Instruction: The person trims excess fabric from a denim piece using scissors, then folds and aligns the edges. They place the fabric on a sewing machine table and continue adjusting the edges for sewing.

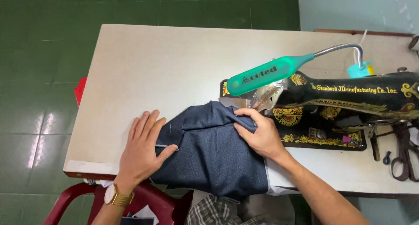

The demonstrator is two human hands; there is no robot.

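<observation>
Table (144, 55) fills the frame; the machine (349, 94) stands at right. Centre-bottom I see the cloth (209, 151), pinned by my flat, open left hand (142, 148) to keep it taut, while my right hand (257, 133) pinches its fold toward the needle.

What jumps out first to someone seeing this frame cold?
Probably the dark blue fabric in the centre of the pale table, pressed flat by the left hand and pinched at a fold by the right hand. Just behind it, to the right, stands a black sewing machine with gold ornament, and a bright green lamp on a flexible neck slants over the needle area. Large dark scissors lie at the far right edge.
</observation>
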